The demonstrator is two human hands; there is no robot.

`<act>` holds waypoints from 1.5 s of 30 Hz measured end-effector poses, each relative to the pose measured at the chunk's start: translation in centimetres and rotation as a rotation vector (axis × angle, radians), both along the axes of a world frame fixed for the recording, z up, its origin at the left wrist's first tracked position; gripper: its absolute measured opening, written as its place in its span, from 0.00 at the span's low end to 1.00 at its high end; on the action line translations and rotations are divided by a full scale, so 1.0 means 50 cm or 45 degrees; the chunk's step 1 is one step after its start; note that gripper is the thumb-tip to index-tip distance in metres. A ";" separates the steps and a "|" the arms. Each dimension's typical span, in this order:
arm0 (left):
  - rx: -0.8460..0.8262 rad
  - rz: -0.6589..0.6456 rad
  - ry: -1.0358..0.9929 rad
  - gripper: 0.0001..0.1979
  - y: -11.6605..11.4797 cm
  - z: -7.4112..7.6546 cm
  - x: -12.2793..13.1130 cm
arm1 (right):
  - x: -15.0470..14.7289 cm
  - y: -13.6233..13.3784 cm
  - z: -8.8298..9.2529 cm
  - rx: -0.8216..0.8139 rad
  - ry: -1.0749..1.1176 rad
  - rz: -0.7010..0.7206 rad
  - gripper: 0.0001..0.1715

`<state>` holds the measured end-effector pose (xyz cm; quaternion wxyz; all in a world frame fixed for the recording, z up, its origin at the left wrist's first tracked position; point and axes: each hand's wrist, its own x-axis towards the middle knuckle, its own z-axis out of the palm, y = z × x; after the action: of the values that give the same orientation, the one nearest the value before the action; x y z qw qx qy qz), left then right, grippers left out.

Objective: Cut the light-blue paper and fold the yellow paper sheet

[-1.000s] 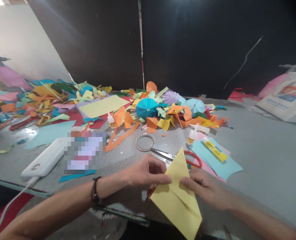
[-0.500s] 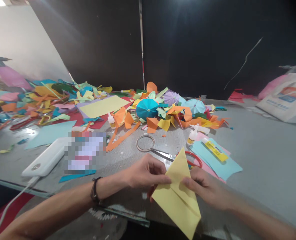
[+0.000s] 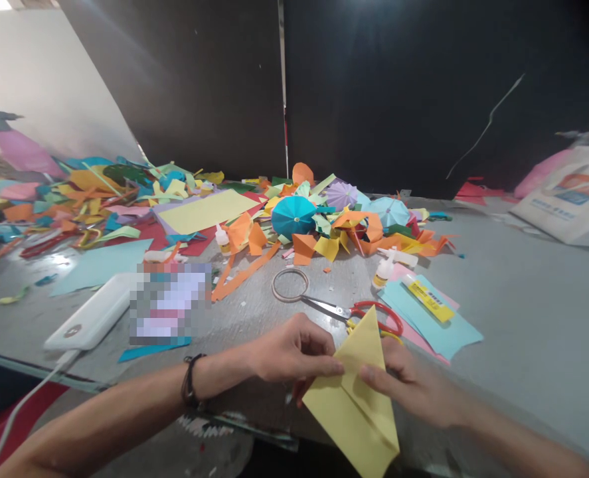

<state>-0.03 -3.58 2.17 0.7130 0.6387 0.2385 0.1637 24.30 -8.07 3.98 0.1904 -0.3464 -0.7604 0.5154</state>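
A folded sheet of yellow paper [image 3: 358, 411], kite-shaped with a pointed top, is held between both hands at the table's front edge. My left hand [image 3: 299, 352] pinches its left side, thumb on top and fingers partly hidden behind. On the right side, the thumb of my right hand [image 3: 408, 382] presses the paper near the crease, with its fingers behind. Just beyond the paper lie red-handled scissors [image 3: 336, 310], partly covered by its tip, and a roll of tape [image 3: 290, 285].
Paper scraps and folded paper shapes [image 3: 294, 218] heap along the black wall. A white power bank [image 3: 92, 312] and a blurred phone [image 3: 169, 302] lie left. Glue bottle [image 3: 384, 271], blue sheets [image 3: 438, 332] and yellow glue box [image 3: 429, 299] lie right; a white bag [image 3: 568, 199] stands beyond.
The top tip of the yellow paper has shifted slightly down and to the right, uncovering more of the scissors. Both hands keep their hold and have moved only a little.
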 end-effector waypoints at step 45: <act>0.056 -0.067 0.011 0.21 0.007 0.006 0.000 | -0.009 -0.009 0.003 -0.187 -0.037 -0.405 0.42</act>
<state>-0.01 -3.23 2.45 0.7019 0.6610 0.2209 0.1474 23.84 -8.54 4.14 0.2328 -0.4827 -0.6590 0.5277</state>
